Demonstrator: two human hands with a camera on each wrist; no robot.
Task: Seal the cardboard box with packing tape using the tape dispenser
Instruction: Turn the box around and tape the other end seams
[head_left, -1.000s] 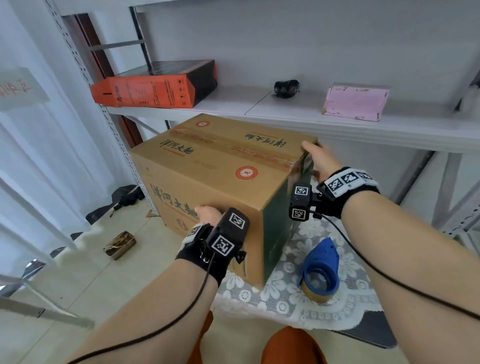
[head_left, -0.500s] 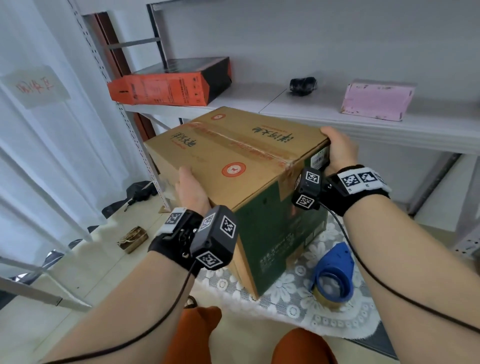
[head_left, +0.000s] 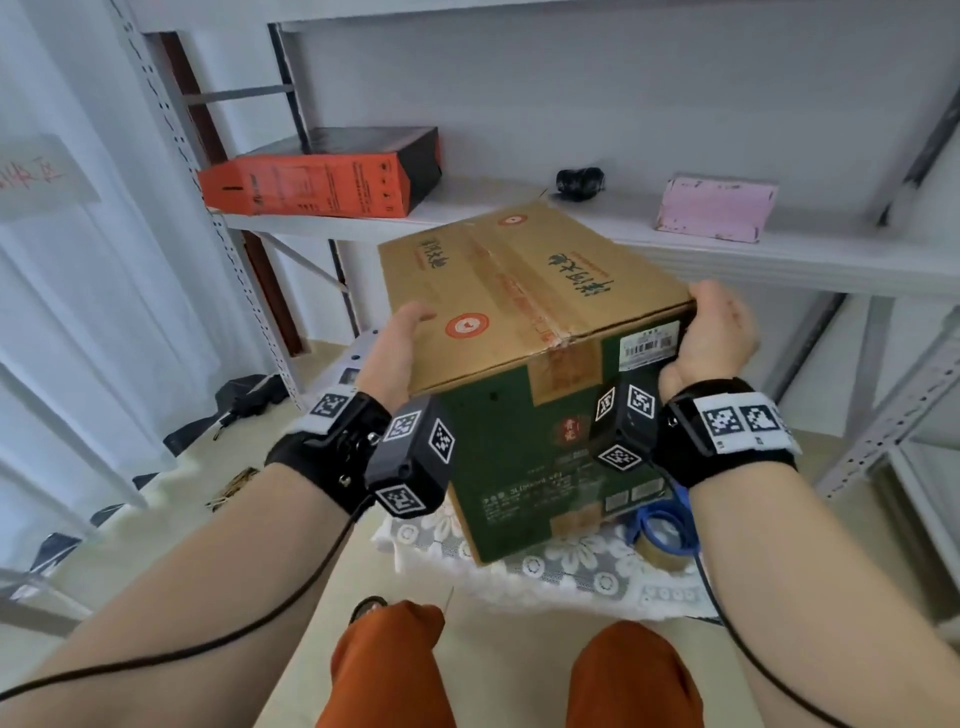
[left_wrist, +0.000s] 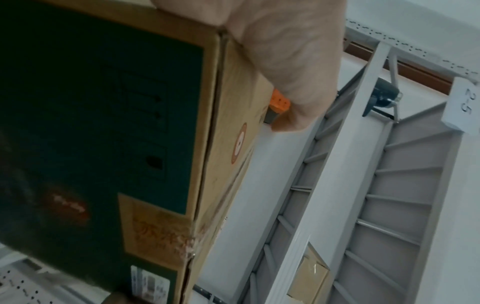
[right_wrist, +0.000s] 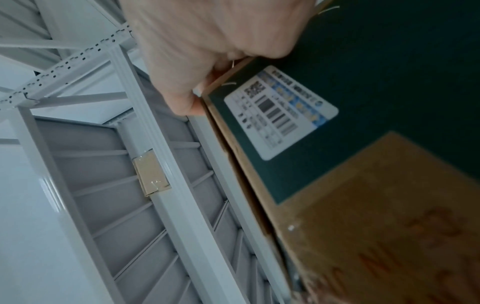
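Note:
The cardboard box (head_left: 519, 270) stands on a lace-covered surface (head_left: 561, 571), its green end facing me and an old tape strip along its brown top seam. My left hand (head_left: 400, 343) grips the near left top corner, thumb on the lid. My right hand (head_left: 719, 332) grips the near right top corner beside a barcode label. In the wrist views the left hand (left_wrist: 285, 51) and right hand (right_wrist: 207, 41) wrap the box edges (left_wrist: 103, 123) (right_wrist: 389, 102). The blue tape dispenser (head_left: 662, 530) lies right of the box, partly hidden behind my right wrist.
A white shelf (head_left: 779, 260) runs just behind the box and carries an orange carton (head_left: 322, 179), a small black object (head_left: 579, 182) and a pink box (head_left: 714, 208). Perforated shelf uprights (head_left: 234, 260) stand left. My knees in orange trousers (head_left: 384, 670) are below.
The box has been turned so its green end now faces me. Both hands moved with it and now hold the two near top corners.

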